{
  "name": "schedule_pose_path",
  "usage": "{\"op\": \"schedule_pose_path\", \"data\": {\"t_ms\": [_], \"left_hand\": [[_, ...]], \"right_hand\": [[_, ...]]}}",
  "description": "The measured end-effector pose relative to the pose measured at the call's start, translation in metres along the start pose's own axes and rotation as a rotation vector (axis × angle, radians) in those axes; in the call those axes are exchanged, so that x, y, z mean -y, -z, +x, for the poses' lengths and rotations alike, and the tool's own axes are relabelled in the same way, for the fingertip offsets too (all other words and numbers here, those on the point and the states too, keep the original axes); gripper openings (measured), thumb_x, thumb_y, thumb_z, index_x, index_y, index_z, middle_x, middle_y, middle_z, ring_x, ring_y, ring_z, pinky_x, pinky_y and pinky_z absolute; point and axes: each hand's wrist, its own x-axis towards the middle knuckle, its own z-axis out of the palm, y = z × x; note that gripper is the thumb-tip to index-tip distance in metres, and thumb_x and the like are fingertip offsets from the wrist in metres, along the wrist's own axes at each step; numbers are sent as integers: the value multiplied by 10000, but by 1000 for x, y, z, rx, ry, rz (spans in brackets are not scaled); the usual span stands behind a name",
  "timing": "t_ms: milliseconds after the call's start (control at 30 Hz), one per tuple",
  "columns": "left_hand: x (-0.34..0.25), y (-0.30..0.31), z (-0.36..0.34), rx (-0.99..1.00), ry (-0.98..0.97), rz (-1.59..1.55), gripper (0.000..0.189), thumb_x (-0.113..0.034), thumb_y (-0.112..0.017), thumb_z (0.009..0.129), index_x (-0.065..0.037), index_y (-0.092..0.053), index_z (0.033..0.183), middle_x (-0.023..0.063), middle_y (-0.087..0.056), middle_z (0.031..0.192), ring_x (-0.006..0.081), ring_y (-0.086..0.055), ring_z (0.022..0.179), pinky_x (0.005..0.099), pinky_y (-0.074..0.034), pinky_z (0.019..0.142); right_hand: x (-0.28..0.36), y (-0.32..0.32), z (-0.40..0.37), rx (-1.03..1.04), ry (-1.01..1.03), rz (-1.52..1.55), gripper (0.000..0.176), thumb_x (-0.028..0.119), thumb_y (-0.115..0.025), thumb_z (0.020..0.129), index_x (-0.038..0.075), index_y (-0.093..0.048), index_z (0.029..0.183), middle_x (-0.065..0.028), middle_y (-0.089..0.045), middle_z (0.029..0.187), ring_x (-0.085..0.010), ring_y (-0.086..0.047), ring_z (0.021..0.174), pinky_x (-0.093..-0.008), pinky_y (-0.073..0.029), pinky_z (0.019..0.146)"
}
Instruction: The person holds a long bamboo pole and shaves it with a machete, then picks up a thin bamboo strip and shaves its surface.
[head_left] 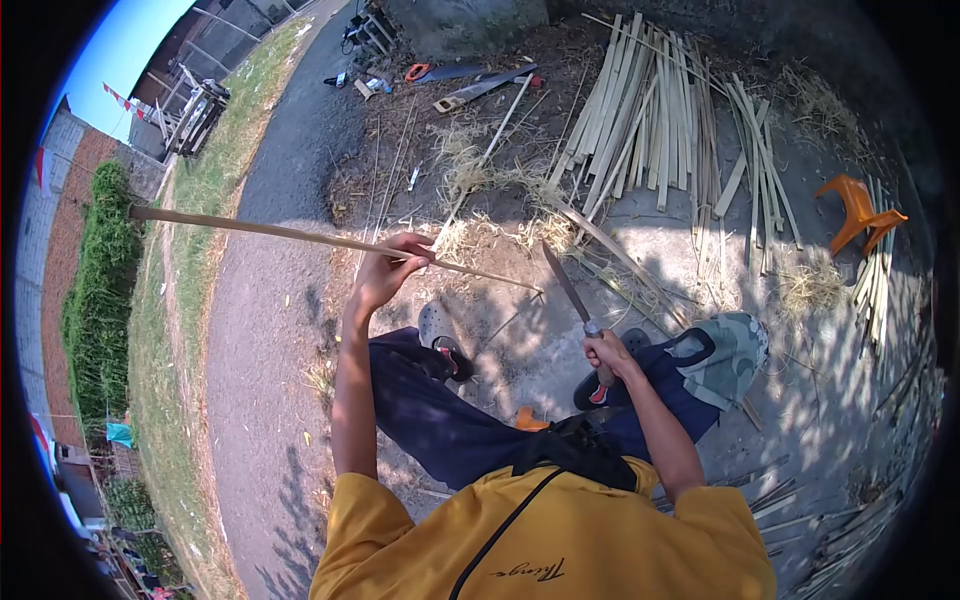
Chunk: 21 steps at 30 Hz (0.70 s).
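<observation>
My left hand point(391, 267) is closed around a long thin bamboo strip point(270, 229), which stretches from the upper left down toward the middle. In my right hand point(606, 352) is the handle of a long-bladed knife point(567, 283); its blade points up and away from me. The strip's near end lies to the left of the blade, apart from it. A camouflage cloth point(728, 362) rests over my right thigh. Pale shavings point(460, 240) are scattered on the ground beyond both hands.
Split bamboo slats point(640, 120) lie in a large pile at the upper right. Two handsaws point(485, 87) are on the ground beyond me. An orange plastic stool point(858, 212) stands at the right, beside more strips point(875, 285). A paved path point(265, 300) runs along the left.
</observation>
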Motion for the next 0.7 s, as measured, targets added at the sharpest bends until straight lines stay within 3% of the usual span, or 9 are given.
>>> {"op": "schedule_pose_path", "data": {"t_ms": [67,200,300,367,433,467,500,600,700], "left_hand": [[12,-6,2,-98,-41,-44,142,-21,-697,866,27,-683,999,101,-707,942,167,-685,906,282,-560,813],[22,-17,7,-102,-125,30,194,-35,-720,848,-5,-681,1036,81,-714,846,141,-684,818,269,-543,772],[-1,-27,17,-158,-103,-13,263,-52,-736,841,-20,-664,1093,99,-720,904,138,-680,846,274,-532,757],[-2,-34,29,-187,-140,-146,254,-162,-689,916,-20,-626,1116,46,-666,803,127,-650,789,265,-516,707],[-11,-35,35,-230,-173,-625,329,-337,-573,994,-15,-594,1057,-29,-498,672,96,-549,667,252,-471,628],[-16,-37,38,-299,-172,-635,512,-520,-397,1022,-39,-539,917,-56,-300,623,69,-367,540,230,-343,504],[-16,-35,40,-297,-168,-638,512,-520,-397,1022,-39,-539,917,-56,-300,623,69,-367,540,230,-343,504],[-16,-32,42,-251,-168,-879,646,-656,-268,988,-91,-397,702,-47,-256,586,69,-184,479,247,-147,441],[-12,-39,45,-265,-167,-800,700,-686,-242,973,-87,-373,635,-50,-231,569,69,-183,471,260,-140,443]], "right_hand": [[3,0,-3,20,1,-17,133,79,-572,838,51,-480,748,2,-466,617,-66,-435,473,-236,-335,403],[22,-12,-19,95,-5,39,108,72,-570,866,50,-475,820,3,-452,646,-57,-422,496,-226,-327,410],[46,-34,-38,127,37,97,89,46,-560,825,40,-478,792,2,-449,627,-69,-416,473,-234,-323,414],[63,-46,-47,187,64,92,94,45,-563,829,42,-472,807,1,-445,633,-67,-414,478,-232,-324,417],[79,-60,-57,245,88,89,101,44,-567,833,44,-467,822,1,-442,638,-65,-413,483,-230,-325,420],[88,-67,-62,291,113,95,106,44,-571,841,48,-465,834,1,-442,643,-65,-417,489,-229,-327,423],[96,-75,-67,337,136,101,112,44,-575,849,51,-463,846,2,-442,648,-64,-421,494,-227,-329,425],[114,-97,-78,367,133,102,110,43,-574,869,52,-464,872,5,-441,646,-65,-423,497,-227,-326,423],[124,-113,-81,432,138,64,112,25,-569,862,55,-461,866,3,-447,648,-66,-420,502,-228,-326,422]]}}
